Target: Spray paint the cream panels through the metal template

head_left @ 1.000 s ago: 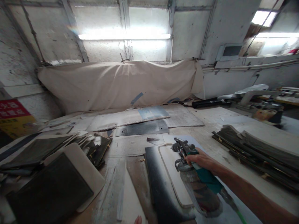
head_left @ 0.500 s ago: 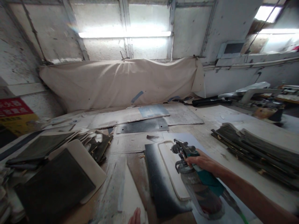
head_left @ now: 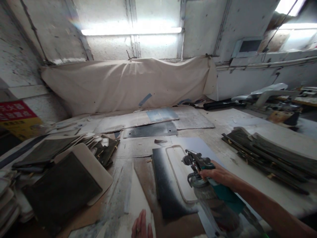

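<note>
My right hand (head_left: 216, 175) is wrapped round the teal handle of a spray gun (head_left: 198, 162), whose clear cup (head_left: 215, 205) hangs below it with dark reddish contents. The nozzle points left, above a pale rounded flat piece (head_left: 183, 177) with a raised rim. That piece lies on a black board (head_left: 165, 185) with a whitish haze along its side. At the bottom edge, my left hand (head_left: 142, 226) rests open with fingers stretched out, on or just over a white strip (head_left: 137, 195). It holds nothing that I can see.
Dark flat pieces with pale flaps (head_left: 66, 188) are piled on the left. More dark pieces (head_left: 262, 155) lie stacked at the right. Worn boards (head_left: 138, 120) and a hanging beige cloth (head_left: 128, 84) stand behind. A sewing machine (head_left: 267, 97) is far right.
More of my left hand has come into view at the bottom. The spray gun and my right hand have shifted slightly right. The whole view has tilted a little downward.
</note>
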Motion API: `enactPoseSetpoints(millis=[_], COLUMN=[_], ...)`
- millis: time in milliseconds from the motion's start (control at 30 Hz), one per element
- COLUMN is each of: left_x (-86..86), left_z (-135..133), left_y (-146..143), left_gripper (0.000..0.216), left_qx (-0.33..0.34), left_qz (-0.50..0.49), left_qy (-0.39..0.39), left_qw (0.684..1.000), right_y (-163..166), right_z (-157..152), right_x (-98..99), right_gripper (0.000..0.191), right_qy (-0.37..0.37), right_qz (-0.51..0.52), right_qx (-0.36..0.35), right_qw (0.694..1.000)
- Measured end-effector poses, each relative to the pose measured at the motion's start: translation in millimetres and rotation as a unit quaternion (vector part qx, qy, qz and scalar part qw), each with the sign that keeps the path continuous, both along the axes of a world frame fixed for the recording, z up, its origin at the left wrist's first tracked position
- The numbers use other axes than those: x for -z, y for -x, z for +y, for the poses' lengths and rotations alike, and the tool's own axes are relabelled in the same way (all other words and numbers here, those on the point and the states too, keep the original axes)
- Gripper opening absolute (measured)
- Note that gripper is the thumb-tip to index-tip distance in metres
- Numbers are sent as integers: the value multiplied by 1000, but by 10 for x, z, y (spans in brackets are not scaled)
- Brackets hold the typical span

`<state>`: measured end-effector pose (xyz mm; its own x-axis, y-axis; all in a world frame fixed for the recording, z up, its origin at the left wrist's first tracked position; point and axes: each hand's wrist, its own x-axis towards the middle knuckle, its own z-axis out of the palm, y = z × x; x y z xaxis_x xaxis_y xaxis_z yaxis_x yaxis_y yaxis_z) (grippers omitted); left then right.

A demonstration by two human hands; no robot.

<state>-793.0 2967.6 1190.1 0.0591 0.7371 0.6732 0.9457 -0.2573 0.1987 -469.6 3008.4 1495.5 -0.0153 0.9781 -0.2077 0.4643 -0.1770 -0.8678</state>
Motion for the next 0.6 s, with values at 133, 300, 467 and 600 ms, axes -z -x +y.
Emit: enactPoseSetpoints(millis=[133, 300, 467, 600], left_x=[26, 3, -54, -94], left_z=[-71, -126, -224, -344], left_y=[-6, 14, -121, -264], left_gripper=[39, 46, 49, 43], left_qx=[4, 44, 24, -10], left_qz=[22, 103, 86, 34], left_qy=[12, -19, -27, 30], left_qw=[1000, 994, 996, 999], right_y=[-106, -269, -418, -549], right_z=[-145, -335, -556, -726], right_x=[40, 121, 184, 241], right_gripper=[12, 13, 10, 7], right_qy=[2, 18, 26, 23], right_qz=[6, 9, 23, 31], right_qx=[-13, -39, -34, -56], right_qw=[1000, 999, 999, 998])
